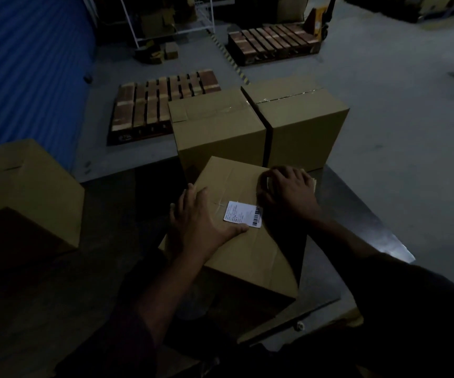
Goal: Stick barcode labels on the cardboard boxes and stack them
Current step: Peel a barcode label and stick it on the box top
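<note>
Both arms reach forward, the left hand [204, 219] pressing flat on the labelled cardboard box [245, 241] beside its barcode label [243, 214], the right hand [288, 192] curled over the box's far corner.

Both arms reached forward out of dark sleeves, forearms bare. The left hand [201, 222] lay flat, palm down, fingers straight and close together pointing away from the body, thumb stretched out to the right. The right hand [288, 192] sat further forward, knuckles up, wrist bent, fingers curled downward at their tips. In the dim light it could not be told whether those fingers held anything. The two hands were apart, not touching.
</note>
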Tool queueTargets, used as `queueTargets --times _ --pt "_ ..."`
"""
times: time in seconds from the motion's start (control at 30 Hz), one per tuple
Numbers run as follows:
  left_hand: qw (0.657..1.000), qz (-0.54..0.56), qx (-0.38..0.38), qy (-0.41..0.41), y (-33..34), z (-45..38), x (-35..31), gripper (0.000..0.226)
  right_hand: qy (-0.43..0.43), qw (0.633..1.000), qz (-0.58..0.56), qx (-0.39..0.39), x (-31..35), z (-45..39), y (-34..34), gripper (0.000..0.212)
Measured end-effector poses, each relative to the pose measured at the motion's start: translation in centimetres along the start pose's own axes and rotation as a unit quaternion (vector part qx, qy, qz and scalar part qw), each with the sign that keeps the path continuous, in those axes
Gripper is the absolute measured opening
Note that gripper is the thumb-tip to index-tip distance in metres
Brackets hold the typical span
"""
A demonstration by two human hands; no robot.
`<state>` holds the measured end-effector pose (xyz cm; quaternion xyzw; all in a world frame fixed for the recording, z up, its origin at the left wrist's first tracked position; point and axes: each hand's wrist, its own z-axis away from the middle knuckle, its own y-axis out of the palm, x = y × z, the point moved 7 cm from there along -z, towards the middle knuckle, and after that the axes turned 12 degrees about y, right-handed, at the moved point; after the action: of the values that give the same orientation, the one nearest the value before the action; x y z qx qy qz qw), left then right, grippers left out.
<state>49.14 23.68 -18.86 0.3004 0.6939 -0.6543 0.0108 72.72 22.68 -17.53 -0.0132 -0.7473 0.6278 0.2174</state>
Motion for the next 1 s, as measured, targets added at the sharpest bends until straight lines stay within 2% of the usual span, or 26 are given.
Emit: queueTargets --times 0.17,0.37,0.47,0.53,0.63,0.7,0.77,0.83,1.0 --pt "0.984 -0.055 -0.169 0.024 -0.1 4.9 -1.7 0.083 0.008 1.000 0.021 0.015 -0.1 -0.9 -0.2 0.055" --pt "0.960 0.010 -0.279 0.011 -0.2 7.2 -1.6 0.052 0.016 1.000 0.026 -0.005 -0.4 -0.3 -0.6 0.054" --pt "0.951 0.049 -0.301 0.045 -0.3 5.2 -0.5 0.042 0.065 0.997 0.036 -0.019 -2.3 0.3 -1.0 0.057" --pt "0.947 0.090 -0.303 0.052 -0.7 3.3 1.1 0.048 0.101 0.993 0.051 -0.042 -3.9 1.3 -1.6 0.061" --pt "0.957 0.100 -0.271 -0.015 -1.6 0.2 3.5 0.080 0.127 0.990 0.039 -0.050 -5.7 3.8 -2.8 0.067" --pt "0.967 0.129 -0.198 -0.100 -1.4 -1.8 4.8 0.103 0.133 0.991 0.013 -0.026 -5.7 5.9 -3.3 0.065" --pt "0.965 0.181 -0.113 -0.151 -0.5 -3.5 5.1 0.117 0.134 0.991 0.001 0.002 -4.9 7.8 -3.3 0.064" --pt "0.968 0.193 -0.068 -0.144 0.0 -5.0 4.5 0.121 0.127 0.992 0.012 0.023 -3.8 9.8 -3.2 0.065" --pt "0.984 0.158 -0.026 -0.079 0.1 -8.6 2.0 0.117 0.065 0.988 0.089 0.108 0.2 13.3 -3.5 0.044"
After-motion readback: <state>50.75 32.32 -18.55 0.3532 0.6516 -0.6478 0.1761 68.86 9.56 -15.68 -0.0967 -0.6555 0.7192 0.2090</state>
